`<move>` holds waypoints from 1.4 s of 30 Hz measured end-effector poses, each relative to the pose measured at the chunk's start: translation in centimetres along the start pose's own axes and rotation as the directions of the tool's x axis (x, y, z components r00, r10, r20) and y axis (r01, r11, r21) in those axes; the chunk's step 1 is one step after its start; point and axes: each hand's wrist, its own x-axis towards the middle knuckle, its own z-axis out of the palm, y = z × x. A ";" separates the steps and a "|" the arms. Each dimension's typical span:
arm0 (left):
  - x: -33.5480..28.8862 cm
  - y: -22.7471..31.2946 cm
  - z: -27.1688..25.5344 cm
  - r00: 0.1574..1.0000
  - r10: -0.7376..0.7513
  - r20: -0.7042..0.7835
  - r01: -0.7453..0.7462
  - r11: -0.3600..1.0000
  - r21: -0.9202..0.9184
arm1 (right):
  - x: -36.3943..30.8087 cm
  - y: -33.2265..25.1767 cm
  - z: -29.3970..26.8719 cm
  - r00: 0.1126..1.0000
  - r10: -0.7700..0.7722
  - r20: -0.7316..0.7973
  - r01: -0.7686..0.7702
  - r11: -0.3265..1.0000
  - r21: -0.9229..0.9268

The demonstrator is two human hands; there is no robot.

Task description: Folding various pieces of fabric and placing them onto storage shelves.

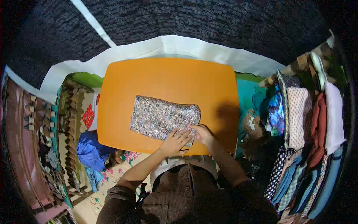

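A dark patterned carpet [209, 22] fills the far part of the view, with a white sheet of cloth [175, 46] spread over it. On that sheet stands a low orange table with rounded corners [164, 80]. To the right, a row of folded fabrics in many colours and prints [309, 138] stands packed edge to edge. To the left lies a patterned mat with brown and cream bands [71, 123], and on it a crumpled blue cloth [90, 151] just beside the table's near left corner.

On the near half of the table lies a folded rectangle of silvery, glittering patterned fabric [160, 117], flat and slightly slanted, its right end close to the near edge. The left hand [177, 141] rests palm down on the fabric's near right corner, fingers spread flat and holding nothing. The right hand [201, 132] touches the fabric's right edge just beside it, fingers curled at the edge; whether they pinch the cloth cannot be told.
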 end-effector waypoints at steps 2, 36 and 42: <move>-0.5 0.0 1.6 0.999 -0.034 -0.027 0.037 0.991 0.131 | -0.1 0.3 -0.3 0.986 -0.163 -0.037 0.150 0.962 -0.229; -0.8 -2.1 -0.4 0.138 -0.932 0.334 -0.528 -0.355 -0.772 | 8.7 -0.7 -0.8 0.944 -0.291 0.153 0.315 0.934 -0.169; -6.4 -1.7 0.8 0.039 -0.925 0.377 0.164 -0.367 -0.916 | 6.1 -1.2 -0.6 0.829 -0.443 0.341 0.391 0.024 -0.920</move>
